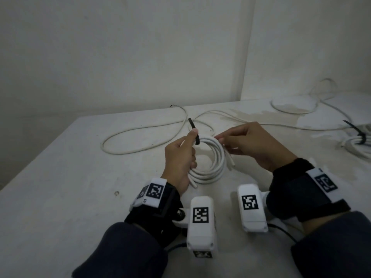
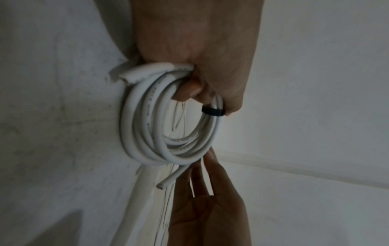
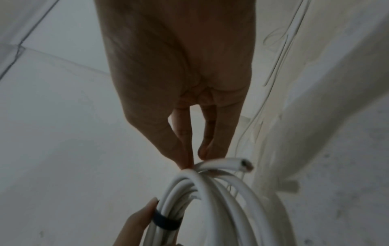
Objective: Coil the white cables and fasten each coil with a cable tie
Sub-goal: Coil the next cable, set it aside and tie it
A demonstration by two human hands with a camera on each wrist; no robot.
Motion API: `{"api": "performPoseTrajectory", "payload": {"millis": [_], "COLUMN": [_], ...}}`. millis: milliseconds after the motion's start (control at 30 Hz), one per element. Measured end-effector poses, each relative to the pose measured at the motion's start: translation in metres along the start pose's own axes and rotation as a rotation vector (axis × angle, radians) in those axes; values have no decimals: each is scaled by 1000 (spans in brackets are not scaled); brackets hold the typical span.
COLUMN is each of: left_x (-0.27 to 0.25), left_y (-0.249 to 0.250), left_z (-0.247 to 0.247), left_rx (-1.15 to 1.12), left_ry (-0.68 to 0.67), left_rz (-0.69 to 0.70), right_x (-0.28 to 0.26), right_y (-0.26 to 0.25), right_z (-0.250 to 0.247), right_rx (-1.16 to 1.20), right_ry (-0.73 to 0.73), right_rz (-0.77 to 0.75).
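Nearest the person, two dark sleeves end in black wrist straps carrying white camera housings with black-and-white square markers. Just beyond them the left hand (image 1: 181, 157) is curled round the near-left side of a coil of thick white round cable (image 1: 210, 157), fingers wrapped through the ring and the thumb pressing a black flat cable tie strap (image 1: 194, 131) against the top of the coil. In the left wrist view the strap (image 2: 212, 111) lies across the bundled turns right at the thumb tip, and one cut end of the cable sticks out below the ring. The coil is held above the white table (image 1: 70, 167), in front of the person's chest, tilted so that its opening faces up and toward the camera.

The right hand (image 1: 251, 145) is on the far-right side of the coil with its fingers held nearly straight; the fingertips (image 3: 186, 164) touch the top of the turns beside a cut cable end, without closing round them.

Farther back on the table a loose thin white cable (image 1: 140, 137) lies in a wide open loop and trails off to the right. At the right edge a second white cable coil (image 1: 359, 146) lies flat with a black tie (image 1: 360, 137) round it. In the far right corner another thin white cable loop (image 1: 293, 105) lies by the wall.
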State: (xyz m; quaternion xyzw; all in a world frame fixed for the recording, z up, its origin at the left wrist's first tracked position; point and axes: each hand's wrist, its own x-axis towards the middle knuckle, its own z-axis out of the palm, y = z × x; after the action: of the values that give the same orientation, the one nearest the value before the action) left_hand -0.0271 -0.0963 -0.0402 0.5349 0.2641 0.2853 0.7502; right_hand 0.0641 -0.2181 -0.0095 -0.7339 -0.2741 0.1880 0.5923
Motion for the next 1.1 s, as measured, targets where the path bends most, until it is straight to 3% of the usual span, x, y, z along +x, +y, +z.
{"api": "performPoseTrajectory", "payload": {"millis": [233,567,733,833,933,1100], "left_x": [1,5,5,4,4,5], "left_y": [0,2,3,4,4,3], "left_z": [0,-5,-5,-5,-4,-3], "left_rx": [-58,-167,-219,-229,-225,-242], "left_ry": [10,-14,-22,-27,-24,6], "left_rz": [-19,-93,-109,-109,-109,-112], "right_x": [-1,-2,0,1,1,4], "right_y": [1,2,3,3,2,5], "right_z": [-5,-12,-14,-13,-9,1], "right_rx": [-9,137,8,81,109,-79], "right_ry": [-12,-216,-175,-202,-241,-183], "right_rz": [1,102,140,154,127,0]}}
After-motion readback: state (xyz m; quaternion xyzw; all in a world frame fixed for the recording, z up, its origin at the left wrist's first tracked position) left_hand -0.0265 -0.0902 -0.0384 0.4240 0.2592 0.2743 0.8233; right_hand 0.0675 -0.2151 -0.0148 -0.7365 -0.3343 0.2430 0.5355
